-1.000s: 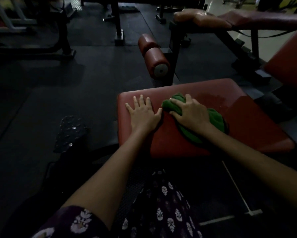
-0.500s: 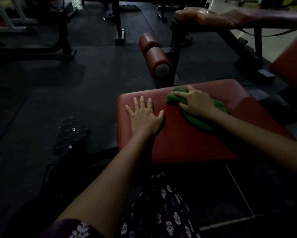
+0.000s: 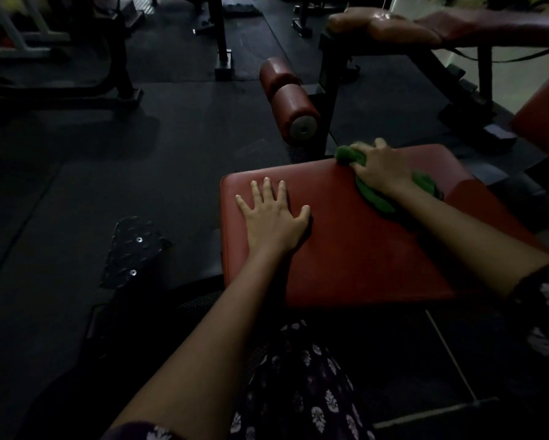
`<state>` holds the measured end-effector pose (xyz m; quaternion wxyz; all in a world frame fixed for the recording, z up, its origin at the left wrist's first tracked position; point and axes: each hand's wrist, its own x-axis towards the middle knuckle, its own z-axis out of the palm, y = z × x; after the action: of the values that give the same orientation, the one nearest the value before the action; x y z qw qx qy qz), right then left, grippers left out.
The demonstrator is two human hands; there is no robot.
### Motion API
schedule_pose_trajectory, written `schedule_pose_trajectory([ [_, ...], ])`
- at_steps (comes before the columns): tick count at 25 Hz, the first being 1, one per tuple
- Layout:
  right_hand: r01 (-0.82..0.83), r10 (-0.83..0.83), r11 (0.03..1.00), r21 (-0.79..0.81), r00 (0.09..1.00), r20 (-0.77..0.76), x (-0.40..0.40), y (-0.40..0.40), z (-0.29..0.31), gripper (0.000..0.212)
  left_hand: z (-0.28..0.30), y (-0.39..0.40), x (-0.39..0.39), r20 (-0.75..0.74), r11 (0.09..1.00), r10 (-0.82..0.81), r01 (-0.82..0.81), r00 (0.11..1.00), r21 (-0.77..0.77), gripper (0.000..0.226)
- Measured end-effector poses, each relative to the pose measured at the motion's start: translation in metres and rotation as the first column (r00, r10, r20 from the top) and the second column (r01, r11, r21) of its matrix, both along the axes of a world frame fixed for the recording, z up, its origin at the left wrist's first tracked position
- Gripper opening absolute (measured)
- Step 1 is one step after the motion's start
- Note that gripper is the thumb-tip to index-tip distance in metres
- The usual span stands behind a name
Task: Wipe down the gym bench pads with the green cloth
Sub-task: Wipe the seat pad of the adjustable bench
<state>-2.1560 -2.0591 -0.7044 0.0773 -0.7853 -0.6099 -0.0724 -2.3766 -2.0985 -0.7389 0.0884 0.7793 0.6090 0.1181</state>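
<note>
Both hands on seat pad [image 3: 346, 249], right hand [image 3: 382, 171] gripping cloth [image 3: 373, 198].

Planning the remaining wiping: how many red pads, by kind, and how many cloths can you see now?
Flat red pads: 3 — seat pad, far bench pad, pad at right edge
Red roller pads: 2
Green cloth: 1
Total: 6
</note>
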Motion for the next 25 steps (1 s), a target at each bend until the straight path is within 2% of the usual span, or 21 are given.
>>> schedule_pose_trajectory([
  [1,0.055,-0.055,0.998,0.005,0.997,-0.051,-0.001,0.008,0.002,0.041,-0.001,0.0,0.0,-0.004,1.0,0.002,-0.002,1.0,0.0,0.073],
  [3,0.046,-0.046,0.999,0.005,0.997,-0.058,-0.016,0.006,0.004,0.04,-0.001,0.001,0.0,-0.006,1.0,0.009,-0.009,1.0,-0.001,0.073],
  [7,-0.185,0.19,0.98,-0.074,0.98,0.063,-0.03,-0.069,-0.001,0.049,0.001,0.002,-0.001,0.007,1.0,0.005,-0.005,1.0,-0.014,0.072],
  [8,-0.194,0.199,0.978,-0.076,0.978,0.069,-0.021,-0.089,-0.003,0.05,0.001,0.002,-0.001,0.006,1.0,0.003,-0.003,1.0,-0.017,0.072],
  [10,-0.105,0.108,0.993,-0.047,0.992,0.072,0.003,-0.104,-0.002,0.051,0.002,0.002,0.0,-0.008,1.0,0.005,-0.005,1.0,-0.015,0.072],
  [12,0.064,-0.063,0.997,-0.04,0.998,0.008,0.019,-0.093,0.001,0.049,0.003,0.001,0.001,-0.019,1.0,0.004,-0.004,1.0,-0.016,0.073],
  [14,0.096,-0.098,0.995,-0.032,0.993,-0.065,0.009,-0.086,0.005,0.048,0.003,0.002,0.001,-0.025,1.0,0.005,-0.006,1.0,-0.024,0.074],
  [18,-0.135,0.134,0.991,-0.008,0.99,-0.039,-0.033,-0.141,-0.001,0.047,0.003,0.002,-0.005,-0.011,0.999,-0.01,0.009,1.0,-0.03,0.074],
  [20,-0.178,0.179,0.984,0.022,0.984,-0.012,-0.023,-0.179,-0.006,0.047,0.002,0.001,-0.007,0.003,0.999,-0.037,0.037,0.999,-0.034,0.069],
  [25,0.09,-0.089,0.996,0.007,0.995,-0.051,0.006,-0.16,0.0,0.046,0.004,0.0,-0.009,-0.034,0.998,-0.063,0.063,0.997,-0.008,0.057],
])
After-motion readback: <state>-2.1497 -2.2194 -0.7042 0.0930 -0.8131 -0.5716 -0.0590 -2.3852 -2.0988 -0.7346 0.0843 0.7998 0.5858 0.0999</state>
